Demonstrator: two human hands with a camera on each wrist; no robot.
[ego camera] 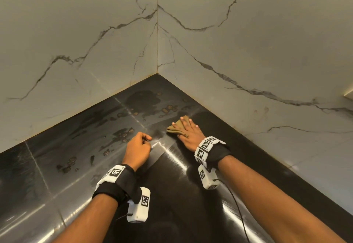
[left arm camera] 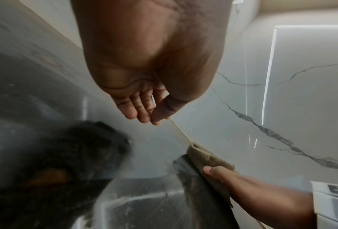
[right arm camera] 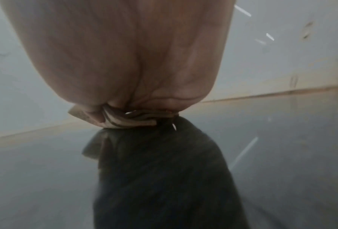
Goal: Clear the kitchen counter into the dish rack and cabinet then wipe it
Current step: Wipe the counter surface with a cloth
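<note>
A folded tan cloth (ego camera: 176,128) lies on the glossy black counter (ego camera: 191,195) close to the corner where two marble walls meet. My right hand (ego camera: 188,130) lies flat on the cloth, fingers straight, and presses it down. The left wrist view shows the cloth (left arm camera: 205,158) with my right hand's thumb on its edge. In the right wrist view the cloth (right arm camera: 137,120) bunches under my palm. My left hand (ego camera: 140,145) rests on the counter just left of the cloth, fingers curled into a loose fist that holds nothing.
Brownish dried spots and smears (ego camera: 168,108) dot the counter towards the corner and to the left (ego camera: 122,134). White marble walls (ego camera: 248,61) close off the back and the right side. A thin black cable (ego camera: 236,204) trails from my right wrist.
</note>
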